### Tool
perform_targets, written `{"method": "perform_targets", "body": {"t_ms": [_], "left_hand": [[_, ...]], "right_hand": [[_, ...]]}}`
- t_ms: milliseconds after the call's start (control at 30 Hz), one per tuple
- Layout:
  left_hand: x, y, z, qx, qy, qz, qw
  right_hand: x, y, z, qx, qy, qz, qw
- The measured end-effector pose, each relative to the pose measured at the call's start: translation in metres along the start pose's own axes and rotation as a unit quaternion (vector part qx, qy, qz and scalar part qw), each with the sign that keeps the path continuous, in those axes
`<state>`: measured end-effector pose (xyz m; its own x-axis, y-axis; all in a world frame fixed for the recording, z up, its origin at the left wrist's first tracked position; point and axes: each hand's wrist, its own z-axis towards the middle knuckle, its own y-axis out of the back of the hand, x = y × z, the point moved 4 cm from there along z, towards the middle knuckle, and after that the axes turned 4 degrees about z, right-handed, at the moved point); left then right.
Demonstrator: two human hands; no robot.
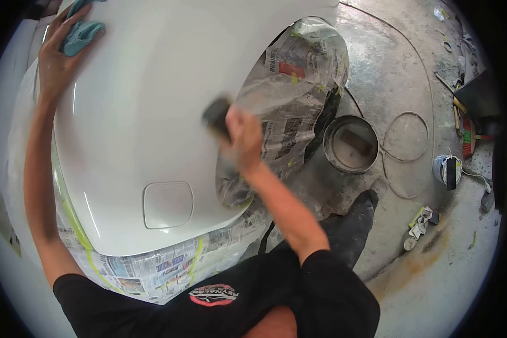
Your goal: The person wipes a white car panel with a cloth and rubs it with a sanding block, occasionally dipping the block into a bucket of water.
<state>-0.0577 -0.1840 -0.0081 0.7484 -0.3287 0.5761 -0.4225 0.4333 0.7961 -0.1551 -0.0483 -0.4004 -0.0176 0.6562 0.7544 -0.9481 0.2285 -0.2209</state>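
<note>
A white car body panel (135, 112) with a fuel filler door (168, 205) spreads out in front of me. At its far left edge, my left hand (59, 59) grips a crumpled teal cloth (83, 38). My right hand (245, 138), smeared by motion, is wrapped around a dark sanding block (216, 117) over the panel near the wheel arch. Blur hides whether the block touches the surface. Newspaper and clear plastic masking (290, 107) cover the wheel area beside that hand.
On the floor to the right stands a round basin (350, 145) with murky water and a dark block (356, 142) inside. A hose (425, 138) loops beyond it. Farther right are a white bucket (447, 170) and a broom (468, 138). Taped newspaper (152, 270) skirts the panel's lower edge.
</note>
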Motion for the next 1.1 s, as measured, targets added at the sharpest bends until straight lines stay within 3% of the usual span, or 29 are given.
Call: {"method": "perform_targets", "body": {"t_ms": [100, 167, 233, 300, 400, 433, 500, 533, 633, 733, 800, 933, 1000, 1100], "left_hand": [[-0.002, 0.004, -0.001, -0.01, -0.004, 0.024, 1.0], [0.002, -0.002, -0.002, -0.008, -0.011, 0.019, 1.0], [0.014, -0.004, -0.005, -0.013, -0.006, -0.004, 1.0], [0.015, -0.003, -0.005, -0.018, -0.014, 0.014, 1.0], [0.009, -0.002, -0.004, -0.015, -0.015, 0.018, 1.0], [0.008, -0.001, -0.003, -0.014, -0.014, 0.018, 1.0], [0.008, 0.001, -0.003, -0.013, -0.019, 0.031, 0.999], [0.008, 0.001, -0.002, -0.017, -0.022, 0.037, 0.999], [0.005, -0.001, -0.005, -0.02, -0.01, 0.028, 0.999], [0.007, 0.0, -0.003, -0.009, -0.014, 0.036, 0.999], [0.007, -0.001, -0.005, -0.019, -0.017, 0.043, 0.999], [-0.01, 0.005, 0.003, 0.03, -0.012, 0.084, 0.996], [-0.018, 0.002, 0.006, 0.003, 0.015, 0.039, 0.999], [-0.016, -0.004, 0.001, -0.033, -0.011, 0.048, 0.998]], "right_hand": [[0.004, 0.004, -0.026, 0.021, -0.007, 0.023, 0.999], [-0.065, -0.004, 0.034, 0.0, -0.082, 0.015, 0.997], [-0.133, 0.009, 0.12, -0.09, -0.153, -0.035, 0.983], [-0.171, 0.017, 0.157, -0.09, -0.209, -0.007, 0.974], [-0.109, 0.006, 0.105, -0.093, -0.096, -0.063, 0.989], [-0.068, 0.001, 0.073, -0.097, -0.055, -0.029, 0.993], [-0.003, -0.002, -0.007, -0.013, -0.025, -0.003, 1.0], [-0.009, -0.002, -0.004, -0.019, -0.016, 0.004, 1.0], [-0.064, -0.003, 0.039, -0.046, -0.01, 0.021, 0.999], [-0.17, 0.01, 0.163, -0.077, -0.147, 0.011, 0.986], [-0.198, 0.016, 0.192, -0.077, -0.202, -0.031, 0.976], [-0.186, 0.016, 0.193, -0.063, -0.192, -0.07, 0.977], [-0.157, 0.012, 0.18, -0.064, -0.216, -0.049, 0.973], [-0.055, -0.004, 0.099, -0.059, -0.012, -0.034, 0.998]]}}
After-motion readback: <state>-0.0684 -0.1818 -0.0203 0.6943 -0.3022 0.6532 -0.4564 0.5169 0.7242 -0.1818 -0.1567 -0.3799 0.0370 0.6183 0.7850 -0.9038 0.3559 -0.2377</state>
